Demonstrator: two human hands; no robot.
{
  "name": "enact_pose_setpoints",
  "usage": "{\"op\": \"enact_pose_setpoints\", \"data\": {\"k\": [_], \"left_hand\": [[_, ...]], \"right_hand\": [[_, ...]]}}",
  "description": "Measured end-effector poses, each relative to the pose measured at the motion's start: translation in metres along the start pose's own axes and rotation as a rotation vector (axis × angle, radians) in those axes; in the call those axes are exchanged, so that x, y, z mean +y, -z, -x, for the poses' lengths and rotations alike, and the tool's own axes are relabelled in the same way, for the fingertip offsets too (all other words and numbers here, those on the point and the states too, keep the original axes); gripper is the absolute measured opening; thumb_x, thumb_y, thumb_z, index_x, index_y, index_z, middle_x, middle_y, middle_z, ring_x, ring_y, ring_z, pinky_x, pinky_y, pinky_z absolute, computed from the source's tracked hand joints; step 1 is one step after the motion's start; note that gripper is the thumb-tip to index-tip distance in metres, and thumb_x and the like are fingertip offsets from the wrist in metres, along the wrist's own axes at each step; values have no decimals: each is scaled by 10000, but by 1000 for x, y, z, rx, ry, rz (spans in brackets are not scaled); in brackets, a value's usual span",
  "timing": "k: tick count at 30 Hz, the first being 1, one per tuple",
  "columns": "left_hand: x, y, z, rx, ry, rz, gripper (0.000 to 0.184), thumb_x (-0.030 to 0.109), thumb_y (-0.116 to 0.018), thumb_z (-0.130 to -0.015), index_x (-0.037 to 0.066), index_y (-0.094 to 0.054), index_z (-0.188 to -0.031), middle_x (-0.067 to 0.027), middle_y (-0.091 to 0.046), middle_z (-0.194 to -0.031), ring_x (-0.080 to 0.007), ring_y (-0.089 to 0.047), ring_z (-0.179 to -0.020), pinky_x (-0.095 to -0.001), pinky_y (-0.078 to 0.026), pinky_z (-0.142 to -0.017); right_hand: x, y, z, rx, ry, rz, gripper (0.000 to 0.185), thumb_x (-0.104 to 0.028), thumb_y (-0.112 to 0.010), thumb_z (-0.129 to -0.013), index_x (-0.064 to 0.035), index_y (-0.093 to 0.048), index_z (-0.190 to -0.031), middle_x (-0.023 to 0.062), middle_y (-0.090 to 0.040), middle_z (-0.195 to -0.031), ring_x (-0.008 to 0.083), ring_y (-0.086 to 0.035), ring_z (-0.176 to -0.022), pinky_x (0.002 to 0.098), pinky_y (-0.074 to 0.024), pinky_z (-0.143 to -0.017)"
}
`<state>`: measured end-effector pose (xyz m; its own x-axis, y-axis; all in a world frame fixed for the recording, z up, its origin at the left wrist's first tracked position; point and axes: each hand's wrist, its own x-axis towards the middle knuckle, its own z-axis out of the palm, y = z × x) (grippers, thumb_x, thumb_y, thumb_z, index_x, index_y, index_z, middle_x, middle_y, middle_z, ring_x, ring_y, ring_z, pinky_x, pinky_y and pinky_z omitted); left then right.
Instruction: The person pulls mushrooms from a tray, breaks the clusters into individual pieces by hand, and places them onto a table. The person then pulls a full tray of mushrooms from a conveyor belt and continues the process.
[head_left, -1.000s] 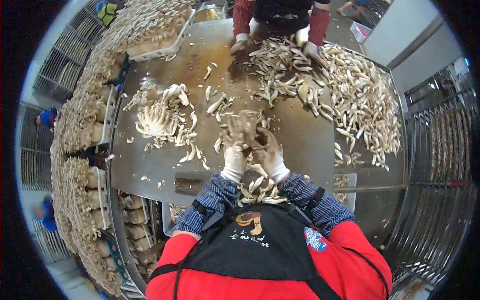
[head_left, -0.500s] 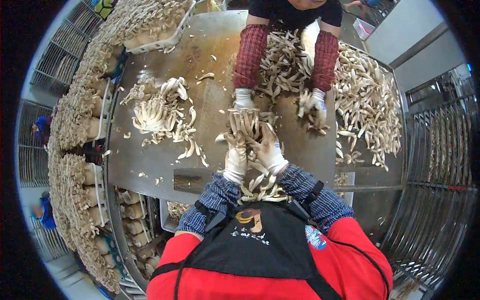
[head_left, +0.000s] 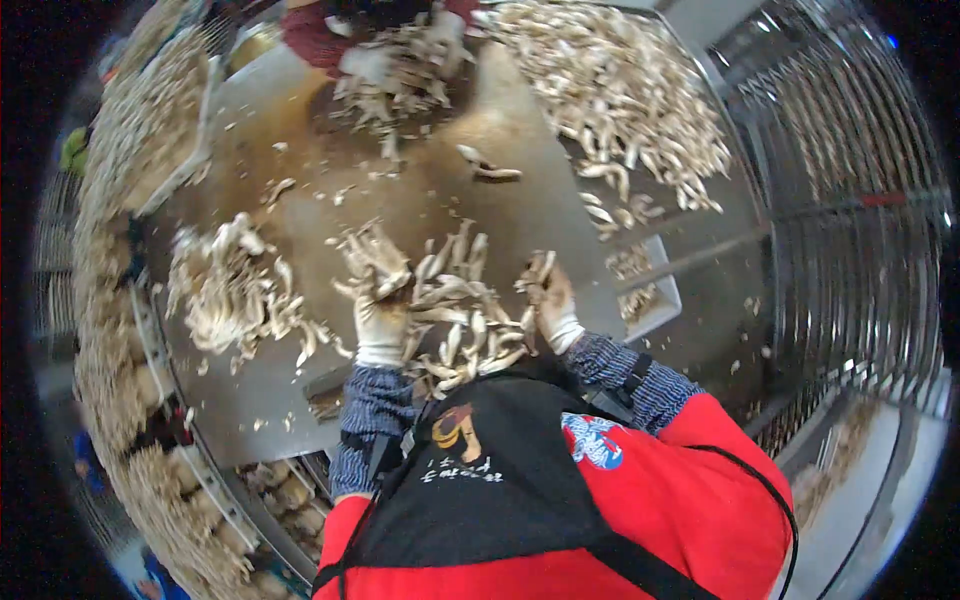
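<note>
In its white glove, my left hand [head_left: 380, 325] is closed around the base of a clump of mushrooms [head_left: 372, 252], whose stems point away from me. My right hand [head_left: 556, 305], gloved too, grips a few loose mushrooms [head_left: 538, 268] a short way to the right. Between both hands, separated mushrooms [head_left: 468, 315] lie scattered on the metal table [head_left: 420, 205], reaching down to my black apron. Another heap of mushrooms [head_left: 232, 295] rests on the table to my left.
Across the table, a co-worker's gloved hands hold a bunch of mushrooms [head_left: 400, 85]. A large pile of mushrooms [head_left: 620, 90] covers the far right. Below it stands a white bin [head_left: 662, 300]. Crates of uncut mushrooms [head_left: 110, 340] line the left; metal racks [head_left: 850, 180] stand right.
My hands have moved apart, the left with a clump and the right with a few mushrooms. The co-worker has drawn the mushrooms back toward the far edge. My view has turned.
</note>
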<state>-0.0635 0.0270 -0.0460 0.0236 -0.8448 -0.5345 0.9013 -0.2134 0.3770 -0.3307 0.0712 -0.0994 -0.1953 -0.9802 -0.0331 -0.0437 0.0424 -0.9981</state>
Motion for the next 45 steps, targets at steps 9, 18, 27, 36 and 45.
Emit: {"op": "enact_pose_setpoints", "data": {"k": [9,18,27,36,45], "left_hand": [[-34,28,-11,-73,131,-161,325,206,-676,-856,100,-587,-1150,-124,-656,-1042,-311,-649,-898,-463,-532,-857],[-43,-21,17,-258,197,-319,508,372,-643,-888,95,-506,-1292,-103,-604,-1185,-261,-592,-1069,-472,-485,-925],[2,13,10,-172,54,-68,462,347,-621,-905,96,-526,-1281,-104,-622,-1180,-252,-623,-1036,-421,-519,-908],[10,-7,23,-221,28,3,520,366,-568,-931,93,-451,-1358,-94,-544,-1313,-255,-546,-1180,-431,-446,-1008],[-6,18,0,-88,-75,-291,403,348,-583,-938,99,-534,-1251,-102,-636,-1066,-227,-647,-917,-360,-543,-805]], "right_hand": [[145,227,64,570,-405,687,414,-194,-627,-877,14,-540,-1224,156,-651,-1098,281,-612,-954,378,-474,-845],[-61,-5,-23,-290,75,236,550,-258,-691,-843,-2,-479,-1281,165,-549,-1216,264,-509,-1169,342,-399,-1009],[-76,-113,-33,-406,188,204,340,-191,-692,-841,5,-544,-1076,145,-597,-1016,208,-595,-936,354,-476,-820],[-77,-120,-46,-670,372,263,366,-217,-728,-816,-6,-551,-1058,141,-593,-1007,277,-589,-957,369,-466,-843],[-70,-130,-53,-477,487,441,203,-169,-621,-884,-19,-612,-1021,83,-608,-958,192,-585,-882,302,-483,-803]]}}
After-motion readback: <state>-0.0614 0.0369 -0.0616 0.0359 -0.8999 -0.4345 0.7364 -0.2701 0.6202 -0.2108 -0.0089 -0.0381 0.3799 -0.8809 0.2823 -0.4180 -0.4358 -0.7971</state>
